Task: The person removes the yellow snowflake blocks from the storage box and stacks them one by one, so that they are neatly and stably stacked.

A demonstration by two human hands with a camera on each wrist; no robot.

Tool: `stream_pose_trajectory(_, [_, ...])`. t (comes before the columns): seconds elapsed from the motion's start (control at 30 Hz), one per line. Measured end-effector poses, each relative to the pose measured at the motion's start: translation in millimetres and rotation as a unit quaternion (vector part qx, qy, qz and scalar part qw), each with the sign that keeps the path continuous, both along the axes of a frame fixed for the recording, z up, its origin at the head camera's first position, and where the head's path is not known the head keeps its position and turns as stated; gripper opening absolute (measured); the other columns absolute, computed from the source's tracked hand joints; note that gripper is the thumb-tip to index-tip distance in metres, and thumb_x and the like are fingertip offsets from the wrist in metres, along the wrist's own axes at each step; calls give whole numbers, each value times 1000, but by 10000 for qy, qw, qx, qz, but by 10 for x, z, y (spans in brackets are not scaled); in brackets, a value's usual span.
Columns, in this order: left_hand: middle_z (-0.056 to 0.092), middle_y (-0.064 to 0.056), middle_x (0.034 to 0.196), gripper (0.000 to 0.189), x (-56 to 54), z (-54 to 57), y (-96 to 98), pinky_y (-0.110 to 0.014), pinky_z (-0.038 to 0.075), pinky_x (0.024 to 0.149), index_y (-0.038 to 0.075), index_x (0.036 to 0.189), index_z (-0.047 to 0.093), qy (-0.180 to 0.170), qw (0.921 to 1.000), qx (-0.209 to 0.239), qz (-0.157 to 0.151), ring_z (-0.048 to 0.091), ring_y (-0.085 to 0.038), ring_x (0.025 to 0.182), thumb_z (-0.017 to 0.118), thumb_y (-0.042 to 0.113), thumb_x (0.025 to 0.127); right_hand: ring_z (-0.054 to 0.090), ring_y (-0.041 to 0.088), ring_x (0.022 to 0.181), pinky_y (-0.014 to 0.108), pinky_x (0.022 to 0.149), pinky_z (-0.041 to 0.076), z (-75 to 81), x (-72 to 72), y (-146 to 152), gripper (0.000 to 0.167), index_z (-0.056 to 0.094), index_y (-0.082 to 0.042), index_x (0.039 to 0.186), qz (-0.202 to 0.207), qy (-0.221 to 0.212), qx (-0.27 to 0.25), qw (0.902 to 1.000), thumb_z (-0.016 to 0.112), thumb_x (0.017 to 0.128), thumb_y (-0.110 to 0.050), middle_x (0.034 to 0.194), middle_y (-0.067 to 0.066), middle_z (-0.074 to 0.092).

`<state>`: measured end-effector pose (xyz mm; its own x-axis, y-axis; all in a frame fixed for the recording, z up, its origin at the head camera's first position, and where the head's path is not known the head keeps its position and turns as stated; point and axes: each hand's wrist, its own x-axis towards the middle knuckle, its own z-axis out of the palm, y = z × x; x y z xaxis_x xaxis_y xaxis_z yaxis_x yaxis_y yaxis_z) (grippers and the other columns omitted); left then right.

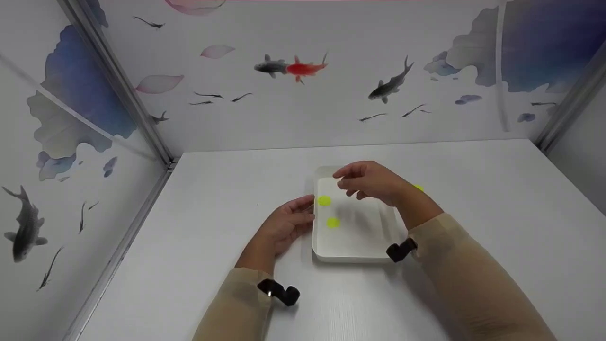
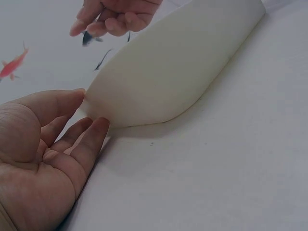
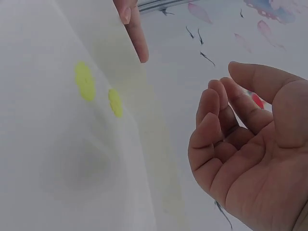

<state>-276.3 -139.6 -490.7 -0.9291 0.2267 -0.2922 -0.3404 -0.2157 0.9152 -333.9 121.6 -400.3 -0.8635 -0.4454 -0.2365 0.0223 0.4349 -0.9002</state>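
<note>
A white rectangular tray (image 1: 355, 244) with raised walls lies on the table. Two flat, round, bright yellow pieces (image 1: 333, 222) are on the left part of its floor; the right wrist view also shows these yellow discs (image 3: 85, 81). My left hand (image 1: 289, 225) is at the tray's left side, its fingertips touching the outside of the wall (image 2: 159, 72) and its fingers fairly straight. Over the far part of the tray hovers my right hand (image 1: 371, 182), with loosely bent fingers and nothing visible in them.
Another bright yellow patch (image 1: 418, 188) shows just beyond my right wrist, mostly hidden by the arm. The white table (image 1: 227, 189) meets a back wall (image 1: 331, 113) and a left side panel (image 1: 94, 189), both printed with fish. Metal posts stand at the corners.
</note>
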Motion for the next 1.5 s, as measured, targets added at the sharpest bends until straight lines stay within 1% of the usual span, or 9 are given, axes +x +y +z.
stream_pose_trajectory(0.1, [60, -6, 158, 62, 1, -3, -2, -36, 53, 116, 12, 154, 58, 16, 10000, 6, -17, 57, -21, 148, 73, -2, 96, 67, 22, 107, 31, 85, 56, -9, -71, -79, 38, 70, -19, 138, 337, -7, 217, 9992, 75, 100, -26, 116, 2, 72])
stream_pose_trajectory(0.27, [60, -6, 158, 61, 6, -2, -2, -36, 53, 116, 12, 153, 59, 11, 10000, 10, -21, 59, -21, 147, 73, -3, 95, 67, 21, 111, 35, 93, 57, -48, -186, -156, 45, 67, -15, 142, 919, -129, 580, 9940, 76, 98, -17, 117, 0, 74])
stream_pose_trajectory(0.5, [61, -5, 157, 59, -9, -9, -8, -34, 55, 112, 14, 150, 62, -23, 10000, -28, 29, 62, -21, 143, 76, -1, 94, 68, 19, 109, 33, 93, 57, -169, -303, -206, 41, 70, -15, 138, 1386, -312, 1008, 9847, 77, 97, -15, 124, 1, 73])
stream_pose_trajectory(0.73, [60, -7, 158, 59, 4, 0, -1, -35, 54, 113, 13, 151, 61, 36, 10000, 13, -17, 60, -23, 145, 73, -2, 96, 68, 17, 110, 31, 93, 57, -308, -354, -193, 33, 76, -22, 127, 1549, -397, 1404, 9771, 80, 94, -17, 123, -2, 75])
stream_pose_trajectory(0.87, [61, -5, 157, 59, 5, 9, 2, -36, 54, 114, 15, 151, 61, 5, 10000, -57, -22, 62, -21, 143, 74, -1, 95, 65, 17, 112, 33, 101, 53, -363, -348, -178, 33, 77, -25, 123, 1667, -394, 1589, 9723, 81, 92, -14, 120, -3, 76])
stream_pose_trajectory(1.0, [63, -4, 155, 60, -8, 11, -2, -36, 54, 115, 15, 151, 61, -28, 10000, -50, 14, 63, -20, 142, 74, -2, 95, 64, 18, 113, 37, 108, 50, -384, -327, -188, 32, 78, -30, 119, 1791, -218, 1949, 9641, 82, 92, -13, 117, -4, 75])
stream_pose_trajectory(1.13, [64, -4, 154, 60, -15, 1, -5, -35, 55, 113, 15, 151, 61, -28, 10000, -22, 23, 64, -20, 140, 75, -2, 95, 61, 19, 110, 36, 102, 51, -390, -297, -216, 31, 79, -36, 115, 1866, 13, 2392, 9529, 82, 92, -15, 114, -6, 73])
stream_pose_trajectory(1.27, [63, -4, 155, 59, -13, -1, -3, -35, 56, 112, 15, 151, 61, -1, 10000, -22, 28, 65, -20, 139, 75, 0, 95, 59, 19, 108, 35, 95, 50, -390, -272, -235, 31, 79, -38, 111, 1862, 85, 2541, 9491, 83, 91, -15, 111, -5, 71])
stream_pose_trajectory(1.5, [64, -5, 154, 58, 3, 8, -8, -37, 54, 115, 15, 150, 63, -25, 10000, 17, 50, 64, -20, 140, 75, -1, 95, 57, 19, 112, 40, 102, 45, -391, -215, -280, 29, 79, -40, 108, 1804, 135, 2730, 9448, 88, 89, -19, 111, -6, 69])
